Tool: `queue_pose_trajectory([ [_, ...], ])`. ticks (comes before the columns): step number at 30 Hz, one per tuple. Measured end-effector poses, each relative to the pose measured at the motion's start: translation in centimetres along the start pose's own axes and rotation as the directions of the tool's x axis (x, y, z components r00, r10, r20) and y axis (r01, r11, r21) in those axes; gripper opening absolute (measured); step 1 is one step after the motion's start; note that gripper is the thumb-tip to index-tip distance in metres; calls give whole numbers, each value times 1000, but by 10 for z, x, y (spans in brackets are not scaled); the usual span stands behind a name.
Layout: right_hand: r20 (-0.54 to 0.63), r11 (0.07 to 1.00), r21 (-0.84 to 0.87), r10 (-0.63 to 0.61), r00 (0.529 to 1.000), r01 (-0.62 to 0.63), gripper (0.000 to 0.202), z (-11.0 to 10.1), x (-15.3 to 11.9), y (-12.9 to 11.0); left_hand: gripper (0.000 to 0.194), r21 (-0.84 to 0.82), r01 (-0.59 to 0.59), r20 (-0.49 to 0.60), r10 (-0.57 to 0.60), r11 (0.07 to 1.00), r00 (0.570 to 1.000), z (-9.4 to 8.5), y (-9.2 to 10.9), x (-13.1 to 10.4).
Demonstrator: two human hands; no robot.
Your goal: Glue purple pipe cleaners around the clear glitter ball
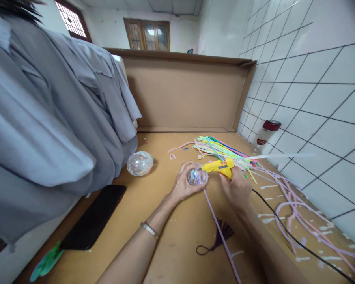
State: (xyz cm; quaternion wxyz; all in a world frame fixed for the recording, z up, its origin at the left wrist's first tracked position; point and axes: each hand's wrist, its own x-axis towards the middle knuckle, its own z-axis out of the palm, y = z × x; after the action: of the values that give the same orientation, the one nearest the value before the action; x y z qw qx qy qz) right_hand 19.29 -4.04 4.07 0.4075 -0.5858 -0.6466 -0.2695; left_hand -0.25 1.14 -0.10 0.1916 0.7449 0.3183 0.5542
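My left hand [185, 183] is wrapped round a clear, faceted ball [197, 178] with shiny bits in it. From the ball a long lilac pipe cleaner [217, 225] trails down towards the near edge. In my right hand [236, 187] is a yellow hot glue gun [219, 167], its nozzle at the top of the ball; a clear glue stick [272, 156] juts from its back. Whether the nozzle touches the ball I cannot tell. A second clear ball [140, 163] rests on the table to the left. Below my hands lies a dark purple tassel [221, 236].
A bundle of coloured pipe cleaners [213, 146] lies behind the glue gun. Pink and lilac strands [290, 201] and a black cord [284, 230] run along the right. A red-lidded jar [265, 136] stands by the tiled wall. At left are a black phone-like slab [94, 219] and grey cloth [77, 98].
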Motion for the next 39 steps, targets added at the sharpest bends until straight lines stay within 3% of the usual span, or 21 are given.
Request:
queue_pose_trajectory([
  [39, 61, 995, 99, -2, 998, -4, 31, -2, 2, 1, 63, -9, -14, -1, 14, 1000, 1000, 1, -1, 0],
])
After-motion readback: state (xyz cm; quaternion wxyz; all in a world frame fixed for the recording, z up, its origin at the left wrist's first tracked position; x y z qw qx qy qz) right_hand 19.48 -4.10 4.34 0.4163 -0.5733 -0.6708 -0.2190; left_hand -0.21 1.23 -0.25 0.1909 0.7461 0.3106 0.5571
